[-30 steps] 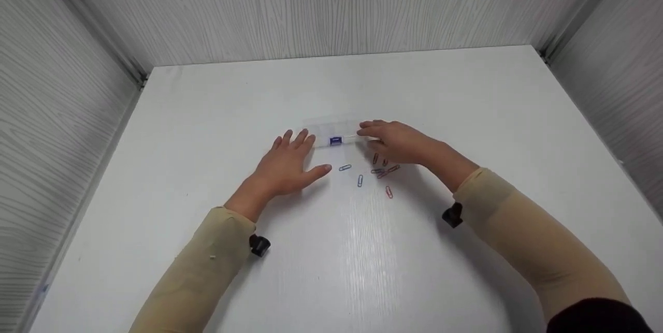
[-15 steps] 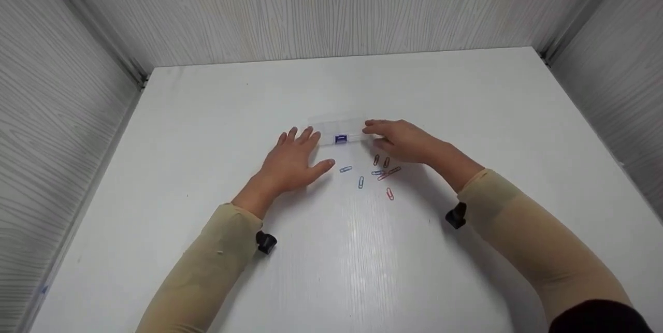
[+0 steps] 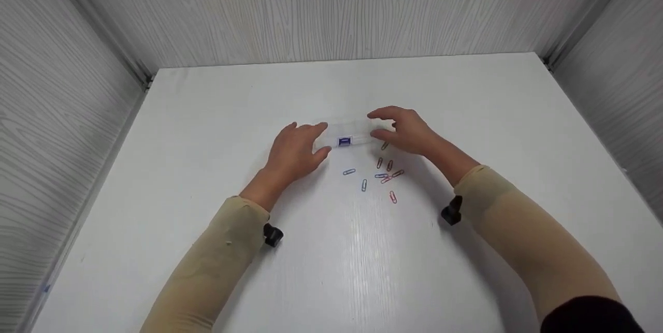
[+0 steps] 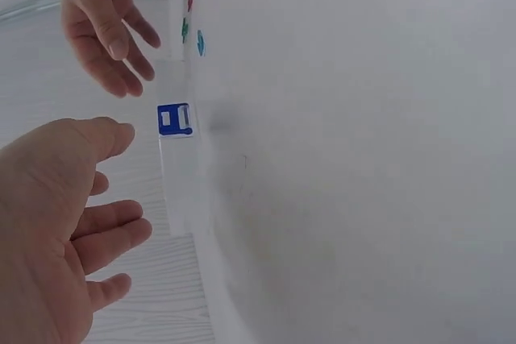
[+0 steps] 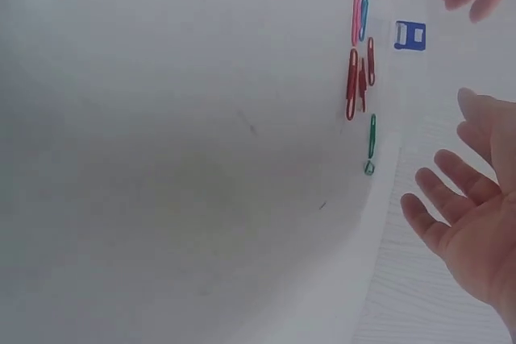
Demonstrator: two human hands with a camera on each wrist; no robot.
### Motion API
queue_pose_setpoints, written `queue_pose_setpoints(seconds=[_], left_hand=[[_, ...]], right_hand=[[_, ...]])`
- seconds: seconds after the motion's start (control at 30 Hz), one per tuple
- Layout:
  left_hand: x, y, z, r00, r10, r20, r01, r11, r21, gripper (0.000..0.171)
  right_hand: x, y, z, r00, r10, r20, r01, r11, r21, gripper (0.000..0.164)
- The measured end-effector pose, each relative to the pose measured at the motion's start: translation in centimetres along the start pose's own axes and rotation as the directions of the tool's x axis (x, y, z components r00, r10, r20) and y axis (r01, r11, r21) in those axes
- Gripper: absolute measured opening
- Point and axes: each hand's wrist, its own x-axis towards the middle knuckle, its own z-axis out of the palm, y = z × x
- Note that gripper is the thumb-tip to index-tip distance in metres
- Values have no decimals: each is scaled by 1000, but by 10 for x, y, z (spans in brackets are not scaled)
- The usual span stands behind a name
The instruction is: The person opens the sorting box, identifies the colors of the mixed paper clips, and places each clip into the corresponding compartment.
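A clear plastic box [image 3: 355, 128] with a blue latch [image 3: 344, 141] on its front lies near the middle of the white table. My left hand [image 3: 296, 153] is at its left end, with thumb and fingers spread apart. At the opposite end is my right hand [image 3: 409, 130], its thumb and index finger parted near the box's corner. Both wrist views show relaxed fingers around nothing, with the blue latch [image 4: 175, 119] in between. In front of the box lie several paper clips, among them a red clip [image 3: 393, 197], a blue clip [image 3: 364, 185] and a green clip [image 3: 385, 145] by the right thumb.
The white table [image 3: 331, 265] reaches back to a wood-grain panel [image 3: 331, 12]. Similar panels stand at the left [image 3: 67, 115] and right [image 3: 616, 63]. Small black devices sit at both wrists, one at the left wrist [image 3: 273, 235].
Both hands have moved from over the box to its ends, the right one farther back with thumb and finger more parted. The green clip now shows below the right hand.
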Motion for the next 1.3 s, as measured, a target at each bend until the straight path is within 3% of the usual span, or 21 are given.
queue_pose_setpoints(seconds=[0.1, 0.2, 0.37, 0.57, 0.83, 1.1, 1.3], left_hand=[[7, 0, 4, 996, 51, -79, -52, 999, -5, 41], [14, 0, 8, 993, 77, -95, -82, 995, -59, 31], [23, 1, 15, 999, 44, 10, -42, 979, -201, 27], [29, 1, 20, 994, 5, 108, 25, 960, -278, 26], [38, -5, 22, 990, -37, 136, 81, 938, -336, 25], [41, -7, 27, 992, -40, 119, 80, 932, -355, 26], [43, -6, 29, 987, -74, 140, 120, 926, -358, 26]], right_hand=[[7, 5, 0, 999, 43, 7, -43, 998, 47, 53], [11, 10, 0, 996, 78, 32, -80, 994, 73, 57], [15, 16, 1, 988, 121, 91, -129, 989, 80, 62], [19, 20, 5, 979, 150, 138, -164, 982, 96, 61], [27, 18, 7, 977, 136, 164, -154, 983, 105, 63], [28, 18, 11, 979, 116, 166, -138, 983, 125, 57], [26, 19, 12, 980, 114, 166, -135, 983, 121, 54]])
